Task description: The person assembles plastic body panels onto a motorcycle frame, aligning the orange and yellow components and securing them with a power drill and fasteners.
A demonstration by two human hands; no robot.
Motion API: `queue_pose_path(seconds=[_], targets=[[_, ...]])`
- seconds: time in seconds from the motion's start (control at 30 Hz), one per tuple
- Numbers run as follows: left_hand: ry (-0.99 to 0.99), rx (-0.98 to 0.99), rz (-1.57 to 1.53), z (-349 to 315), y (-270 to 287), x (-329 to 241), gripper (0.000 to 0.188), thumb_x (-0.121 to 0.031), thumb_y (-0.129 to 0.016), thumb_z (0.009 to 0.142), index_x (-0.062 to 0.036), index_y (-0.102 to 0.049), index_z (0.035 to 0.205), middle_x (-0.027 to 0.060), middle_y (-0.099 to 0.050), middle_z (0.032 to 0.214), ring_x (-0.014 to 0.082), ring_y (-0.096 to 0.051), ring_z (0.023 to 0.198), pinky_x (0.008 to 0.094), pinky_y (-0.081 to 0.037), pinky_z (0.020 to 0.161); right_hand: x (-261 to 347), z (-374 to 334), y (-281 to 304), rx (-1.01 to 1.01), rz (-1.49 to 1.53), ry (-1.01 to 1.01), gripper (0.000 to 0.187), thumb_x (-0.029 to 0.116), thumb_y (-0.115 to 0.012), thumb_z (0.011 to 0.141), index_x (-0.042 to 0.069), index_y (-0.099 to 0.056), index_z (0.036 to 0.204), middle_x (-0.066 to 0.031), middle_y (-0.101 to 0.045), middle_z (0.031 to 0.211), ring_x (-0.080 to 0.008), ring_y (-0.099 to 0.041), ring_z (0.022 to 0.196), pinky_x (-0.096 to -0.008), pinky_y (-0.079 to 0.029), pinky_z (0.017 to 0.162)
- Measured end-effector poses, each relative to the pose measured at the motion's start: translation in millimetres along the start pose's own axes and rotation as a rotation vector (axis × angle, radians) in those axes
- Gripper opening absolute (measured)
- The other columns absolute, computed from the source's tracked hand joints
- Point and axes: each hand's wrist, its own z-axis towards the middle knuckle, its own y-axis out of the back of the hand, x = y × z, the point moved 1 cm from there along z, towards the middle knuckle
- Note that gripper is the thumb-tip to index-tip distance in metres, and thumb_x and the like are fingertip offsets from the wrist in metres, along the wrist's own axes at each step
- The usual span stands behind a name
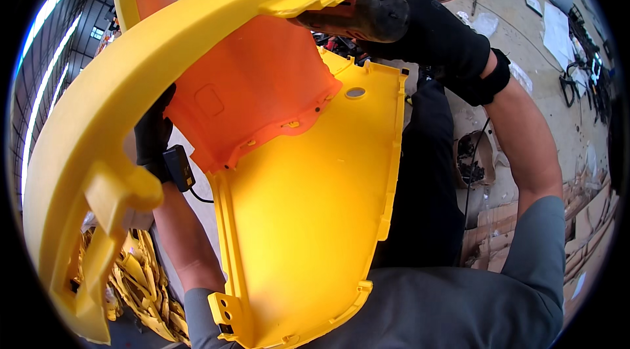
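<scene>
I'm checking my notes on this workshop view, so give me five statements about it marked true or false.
1. The right hand holds a dark tool. True.
2. The left hand is ungloved. False: it is gloved in black.
3. The broad yellow panel reaches nearer the person's body than the orange panel. True.
4. The heap of yellow pieces is at picture right. False: lower left.
5. The cardboard box holds dark pieces. True.

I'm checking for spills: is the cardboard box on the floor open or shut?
The box is open: small dark pieces show inside it.
</scene>
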Motion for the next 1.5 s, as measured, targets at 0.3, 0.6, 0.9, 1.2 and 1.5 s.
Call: queue_pose_path(seconds=[0.3,0.6,0.9,1.2,1.5], targets=[[0.219,-0.055,-0.307,3,-1,-15,0.041,0.006,-0.056,0.080,-0.0040,-0.058,0.120,0.0108,-0.063,0.111,0.0219,-0.061,0.103,0.0324,-0.049,0.088,5,1,1,-0.017,0.009,0.001,0.046,0.014,-0.076,0.079,0.005,-0.055,0.120,-0.0112,-0.066,0.101,-0.0218,-0.066,0.088,-0.0328,-0.056,0.080],[-0.029,-0.028,0.170,3,-2,-12,0.038,0.007,-0.056,0.082,-0.0051,-0.062,0.118,0.0145,-0.063,0.111,0.0265,-0.061,0.104,0.0335,-0.047,0.089,5,2,1,-0.027,-0.002,0.019,0.045,0.016,-0.075,0.079,0.005,-0.056,0.119,-0.0107,-0.065,0.101,-0.0221,-0.066,0.087,-0.0321,-0.056,0.078],[0.217,-0.118,-0.413,6,-6,-21,0.035,-0.003,-0.064,0.085,-0.0015,-0.054,0.120,0.0083,-0.063,0.108,0.0171,-0.062,0.095,0.0298,-0.050,0.083,-1,3,-2,-0.023,-0.066,0.051,0.041,0.020,-0.077,0.078,0.005,-0.060,0.113,-0.0107,-0.066,0.096,-0.0231,-0.066,0.084,-0.0328,-0.055,0.079],[0.246,-0.181,-0.543,4,-4,-3,0.035,-0.001,-0.064,0.085,-0.0014,-0.055,0.119,0.0081,-0.063,0.107,0.0171,-0.062,0.095,0.0295,-0.051,0.082,-3,2,-5,-0.047,-0.050,0.073,0.044,0.020,-0.076,0.079,0.007,-0.058,0.117,-0.0113,-0.066,0.099,-0.0237,-0.066,0.086,-0.0331,-0.054,0.080],[-0.322,0.025,0.386,-1,6,-28,0.031,0.002,-0.063,0.083,-0.0024,-0.063,0.113,0.0126,-0.062,0.114,0.0201,-0.061,0.104,0.0315,-0.049,0.089,-5,7,-8,0.010,0.017,-0.095,0.047,0.014,-0.077,0.079,0.004,-0.055,0.119,-0.0096,-0.064,0.110,-0.0221,-0.063,0.100,-0.0319,-0.051,0.090]])
